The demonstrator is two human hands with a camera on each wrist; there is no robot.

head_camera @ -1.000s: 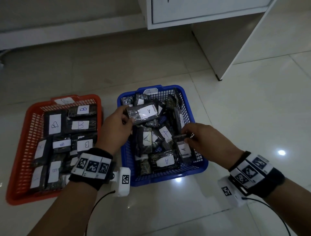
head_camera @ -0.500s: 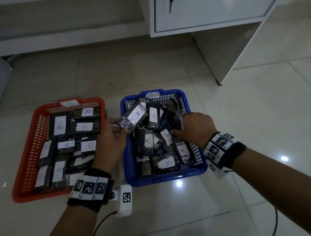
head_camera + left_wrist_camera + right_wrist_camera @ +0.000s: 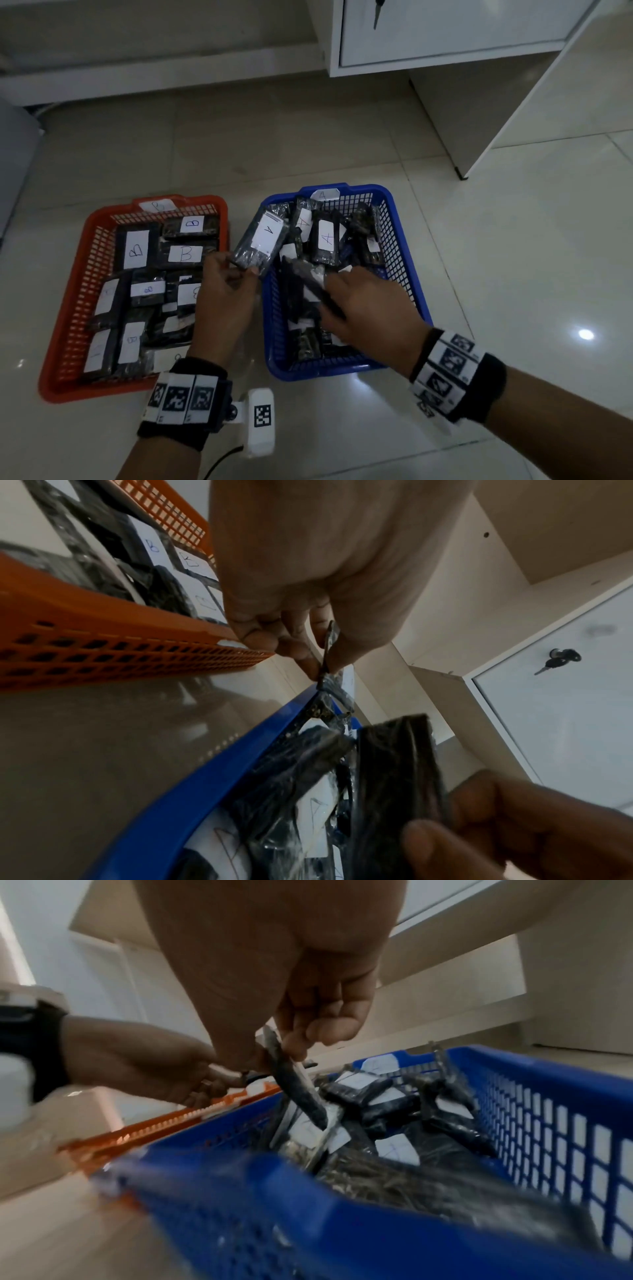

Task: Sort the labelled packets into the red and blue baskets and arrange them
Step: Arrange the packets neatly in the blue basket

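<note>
A red basket (image 3: 68,318) on the left holds several dark packets labelled B (image 3: 186,254). To its right a blue basket (image 3: 407,260) holds several packets labelled A (image 3: 325,238) in a loose heap. My left hand (image 3: 222,294) pinches the near edge of an A packet (image 3: 262,240) raised over the blue basket's left rim. That pinch (image 3: 323,666) shows clearly in the left wrist view. My right hand (image 3: 370,308) grips a dark packet (image 3: 313,286) edge-on inside the blue basket, seen as a thin dark packet (image 3: 294,1085) in the right wrist view.
Both baskets sit on a pale tiled floor (image 3: 513,257). A white cabinet (image 3: 445,31) with a key in its door stands behind, its side panel (image 3: 534,102) reaching the floor at the right. A grey object (image 3: 13,161) is at the far left.
My left hand pulled its A packet back and left to the blue basket's left rim. My right hand moved left across the basket and now lifts a packet on edge.
</note>
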